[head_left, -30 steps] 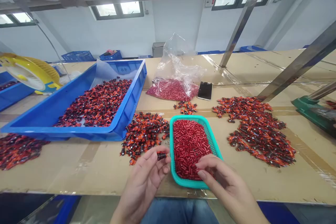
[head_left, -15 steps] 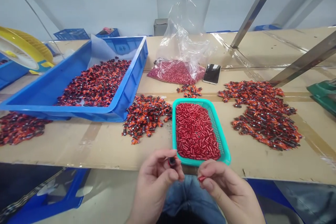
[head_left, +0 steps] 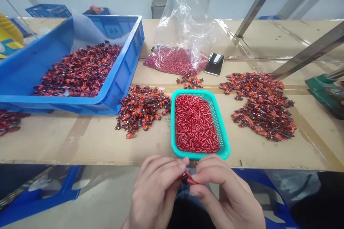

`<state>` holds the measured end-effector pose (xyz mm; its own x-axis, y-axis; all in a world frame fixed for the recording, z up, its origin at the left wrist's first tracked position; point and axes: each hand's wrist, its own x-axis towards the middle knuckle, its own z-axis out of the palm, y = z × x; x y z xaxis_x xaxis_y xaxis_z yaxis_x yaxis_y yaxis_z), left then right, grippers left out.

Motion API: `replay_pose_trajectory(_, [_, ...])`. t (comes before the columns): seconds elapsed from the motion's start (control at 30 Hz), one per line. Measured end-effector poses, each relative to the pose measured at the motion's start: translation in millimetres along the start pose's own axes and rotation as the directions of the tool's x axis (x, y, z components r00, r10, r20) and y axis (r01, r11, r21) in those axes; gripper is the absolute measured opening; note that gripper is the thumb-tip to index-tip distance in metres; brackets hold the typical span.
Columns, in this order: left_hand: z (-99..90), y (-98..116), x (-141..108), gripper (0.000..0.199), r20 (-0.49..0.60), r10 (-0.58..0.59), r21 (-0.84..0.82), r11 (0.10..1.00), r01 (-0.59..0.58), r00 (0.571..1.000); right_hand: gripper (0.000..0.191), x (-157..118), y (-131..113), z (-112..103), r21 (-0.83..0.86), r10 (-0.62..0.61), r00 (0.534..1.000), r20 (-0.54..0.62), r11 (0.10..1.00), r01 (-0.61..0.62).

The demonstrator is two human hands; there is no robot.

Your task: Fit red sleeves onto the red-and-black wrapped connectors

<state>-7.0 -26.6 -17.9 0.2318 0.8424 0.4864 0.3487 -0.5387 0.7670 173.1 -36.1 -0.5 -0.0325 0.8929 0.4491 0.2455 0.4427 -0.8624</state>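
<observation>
My left hand (head_left: 158,186) is closed around a small black-and-orange part (head_left: 184,176), which peeks out beyond the fingertips. Between thumb and forefinger, my right hand (head_left: 225,188) pinches a small red tube (head_left: 191,181). The tube's end meets the black-and-orange part, or lies right against it; I cannot tell whether it is inside. Just beyond both hands, a green basket (head_left: 228,148) holds many loose red tubes (head_left: 196,123). To its left is a pile of black-and-orange parts (head_left: 143,109), and a larger pile of similar parts (head_left: 266,107) spreads on the right.
A big blue bin (head_left: 110,104) with many parts stands at the left. Behind the basket are a clear plastic bag (head_left: 177,61) of red tubes and a phone (head_left: 214,64). Metal posts (head_left: 259,3) and a green tool (head_left: 326,91) are at the right of the cardboard-covered table (head_left: 94,143).
My hands have come together, bringing the red tube to the black-and-orange part. My left hand has turned, its back now facing up. The view has tipped downward.
</observation>
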Motion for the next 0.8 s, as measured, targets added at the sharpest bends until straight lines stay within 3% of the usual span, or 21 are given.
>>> replay_pose_trajectory(0.23, [5.6,9.6,-4.9,0.039,-0.011,-0.211,-0.224,0.953,0.204,0.977,0.006,-6.3,-5.3,-5.0,0.053,0.133,0.99,-0.051,0.99,-0.13])
replay_pose_trajectory(0.47, [5.2,14.9,-3.9,0.037,-0.013,-0.21,-0.187,0.961,0.204,0.978,0.007,-3.1,-8.6,-1.8,0.046,0.099,0.995,-0.018,0.994,-0.098])
replay_pose_trajectory(0.6, [3.5,11.1,0.4,0.033,-0.011,-0.065,-0.097,0.993,0.064,0.998,0.008,1.0,-8.4,-2.3,-0.037,0.024,0.999,0.03,0.999,-0.023])
replay_pose_trajectory(0.7, [1.5,6.9,2.3,0.025,-0.003,0.073,0.062,0.995,-0.073,0.997,0.011,2.9,-6.6,-3.6,-0.154,-0.037,0.996,0.078,0.987,0.049])
replay_pose_trajectory(0.8, [1.2,3.2,-0.6,0.024,-0.008,0.139,0.196,0.971,-0.135,0.99,0.012,1.7,-2.5,-4.5,-0.236,-0.049,0.993,0.107,0.969,0.074])
